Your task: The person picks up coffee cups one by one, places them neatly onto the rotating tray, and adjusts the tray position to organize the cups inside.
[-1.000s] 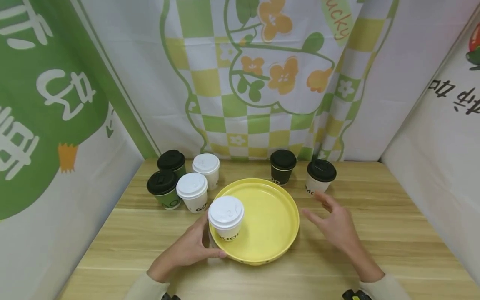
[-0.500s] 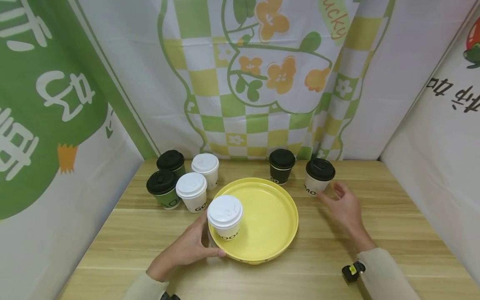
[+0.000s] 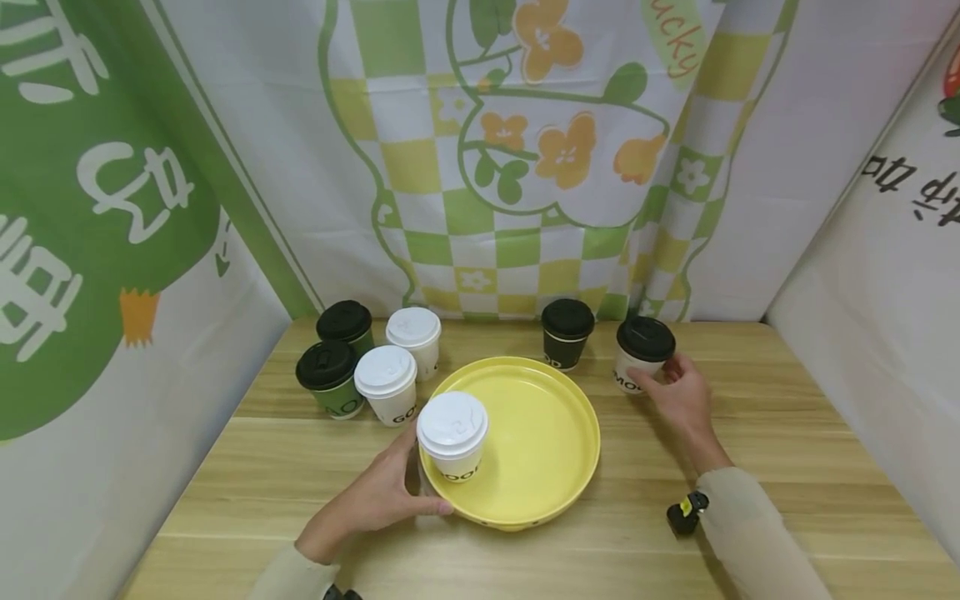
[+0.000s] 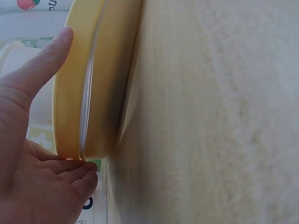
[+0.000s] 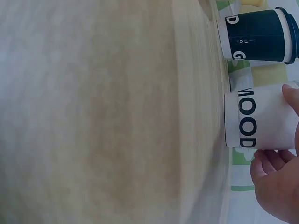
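My right hand (image 3: 681, 402) holds a white paper cup (image 5: 268, 116) with a black lid (image 3: 646, 338), thumb at its front and fingers round its right side. The cup stands upright at the table's back right. My left hand (image 3: 382, 492) grips the left side of a round yellow tray (image 3: 536, 437), thumb along the near edge and fingertips curled at the rim (image 4: 74, 116). A white-lidded white cup (image 3: 452, 437) stands on the tray's left part, beside that hand. A dark cup with a black lid (image 3: 567, 333) stands left of the one in my right hand.
Behind and left of the tray stand two white cups, one nearer (image 3: 386, 383) and one farther (image 3: 414, 340). Two green cups with black lids, a front one (image 3: 328, 379) and a back one (image 3: 345, 323), are left of them. Printed curtains (image 3: 495, 167) bound the wooden table (image 3: 600, 550).
My right hand has moved away from the tray's right side, round to the right of the black-lidded white cup, and taken hold of it. The left hand stays on the tray.
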Motion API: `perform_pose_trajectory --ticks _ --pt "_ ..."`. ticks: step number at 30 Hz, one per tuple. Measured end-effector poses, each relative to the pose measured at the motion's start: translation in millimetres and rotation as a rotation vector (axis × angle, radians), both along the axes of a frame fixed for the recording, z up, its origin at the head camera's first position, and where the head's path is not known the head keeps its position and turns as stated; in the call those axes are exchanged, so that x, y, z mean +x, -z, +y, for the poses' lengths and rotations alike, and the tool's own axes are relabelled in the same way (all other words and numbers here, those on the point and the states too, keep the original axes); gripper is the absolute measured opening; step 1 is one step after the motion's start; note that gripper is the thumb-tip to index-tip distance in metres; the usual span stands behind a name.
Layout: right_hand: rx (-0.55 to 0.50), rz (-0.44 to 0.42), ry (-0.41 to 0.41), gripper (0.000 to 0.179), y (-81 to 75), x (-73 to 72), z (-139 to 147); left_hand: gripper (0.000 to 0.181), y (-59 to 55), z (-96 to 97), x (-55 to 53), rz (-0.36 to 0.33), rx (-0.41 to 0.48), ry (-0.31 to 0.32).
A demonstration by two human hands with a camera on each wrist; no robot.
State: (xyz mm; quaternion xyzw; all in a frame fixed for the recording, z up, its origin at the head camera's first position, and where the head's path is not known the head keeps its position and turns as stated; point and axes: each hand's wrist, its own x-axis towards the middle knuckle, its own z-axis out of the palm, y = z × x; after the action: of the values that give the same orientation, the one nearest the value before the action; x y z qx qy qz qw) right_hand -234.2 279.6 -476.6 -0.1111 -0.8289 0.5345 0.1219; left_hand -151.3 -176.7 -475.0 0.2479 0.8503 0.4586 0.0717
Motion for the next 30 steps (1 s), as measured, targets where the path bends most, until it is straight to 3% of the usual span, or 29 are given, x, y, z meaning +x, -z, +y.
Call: perform_pose_trajectory --ticks 7,17,23,30 --pt "-0.013 0.002 0.035 0.084 -3.2 3.8 -1 0.139 1.0 -0.5 -1.0 -0.006 -0.004 -0.003" --pt "0.062 0.030 -0.001 0.075 -25.8 20.4 0 0.141 1.9 -1.9 -2.0 -0.027 -0.012 -0.007" --pt "0.097 0.133 -0.123 0.063 -42.5 34.8 -11 0.141 1.4 -2.1 -2.8 -0.022 -0.013 -0.005" --pt "0.075 0.205 -0.320 0.064 -56.1 49.3 -36 0.140 0.7 -2.3 -2.9 -0.038 -0.017 -0.010"
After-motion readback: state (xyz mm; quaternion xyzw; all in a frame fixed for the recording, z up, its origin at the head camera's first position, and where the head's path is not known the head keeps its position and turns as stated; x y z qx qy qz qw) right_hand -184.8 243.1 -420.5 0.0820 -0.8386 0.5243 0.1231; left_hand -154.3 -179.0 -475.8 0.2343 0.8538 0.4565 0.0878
